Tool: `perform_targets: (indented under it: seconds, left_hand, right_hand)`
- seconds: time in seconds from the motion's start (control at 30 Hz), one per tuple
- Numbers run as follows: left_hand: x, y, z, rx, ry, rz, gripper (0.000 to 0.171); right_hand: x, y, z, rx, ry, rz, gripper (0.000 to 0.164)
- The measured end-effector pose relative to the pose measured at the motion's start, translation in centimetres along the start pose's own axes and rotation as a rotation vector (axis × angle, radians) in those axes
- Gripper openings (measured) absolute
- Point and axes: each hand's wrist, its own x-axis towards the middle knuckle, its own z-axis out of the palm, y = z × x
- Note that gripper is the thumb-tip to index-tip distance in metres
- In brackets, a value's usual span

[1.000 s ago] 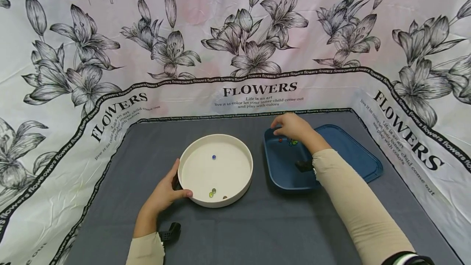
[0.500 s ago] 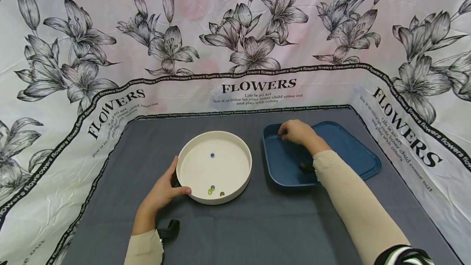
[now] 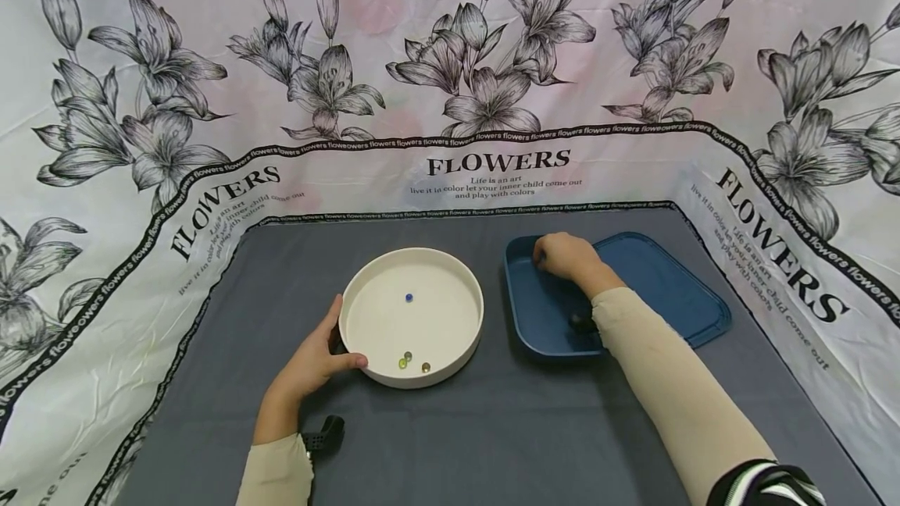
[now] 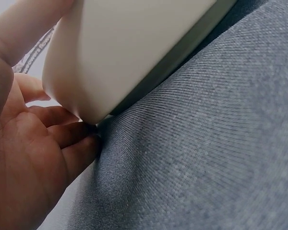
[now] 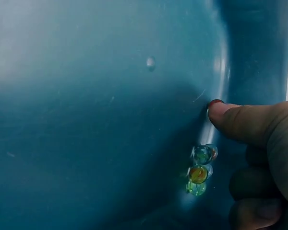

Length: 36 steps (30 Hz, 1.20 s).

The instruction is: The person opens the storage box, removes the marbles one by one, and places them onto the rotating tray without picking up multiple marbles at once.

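A round white dish (image 3: 404,326) stands on the grey cloth, with several glass marbles inside, one a blue marble (image 3: 409,298) by itself. My left hand (image 3: 309,369) holds the dish's left side, thumb over the rim. In the left wrist view its fingers (image 4: 69,129) lie along the dish's lower edge. My right hand (image 3: 568,256) reaches into the blue rectangular container (image 3: 537,318), near its back wall. In the right wrist view a red marble (image 5: 215,102) shows at the thumb tip, pinched and mostly hidden. More marbles (image 5: 200,170) cluster along the container's edge below the thumb.
A blue lid (image 3: 661,287) lies right of the container, partly behind the right arm. Grey cloth (image 3: 450,443) covers the table in front of both vessels. A flower-printed sheet (image 3: 485,100) rises behind the table.
My right hand has lowered into the container and moved slightly right, its fingers closing at the back wall. My left hand stays on the dish. The head view has shifted slightly.
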Motion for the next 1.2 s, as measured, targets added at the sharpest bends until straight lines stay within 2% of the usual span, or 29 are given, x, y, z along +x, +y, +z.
perform_targets:
  seconds: [0.33, 0.63, 0.93, 1.2]
  left_hand:
    - [-0.1, 0.0, 0.0, 0.012, -0.005, -0.017, 0.129]
    - [-0.2, 0.1, 0.0, 0.01, -0.005, -0.018, 0.129]
    - [-0.3, 0.1, -0.1, 0.007, 0.002, -0.004, 0.128]
    - [0.0, 0.2, -0.1, 0.031, -0.003, -0.016, 0.129]
  right_hand:
    - [-0.5, 0.2, 0.8, 0.067, -0.031, 0.031, 0.02]
    - [-0.5, 0.3, 0.9, 0.097, 0.023, -0.002, 0.019]
    - [-1.2, -1.7, -1.5, 0.212, 0.12, -0.039, 0.02]
    - [-2.0, -2.8, -2.7, 0.238, 0.144, -0.027, 0.025]
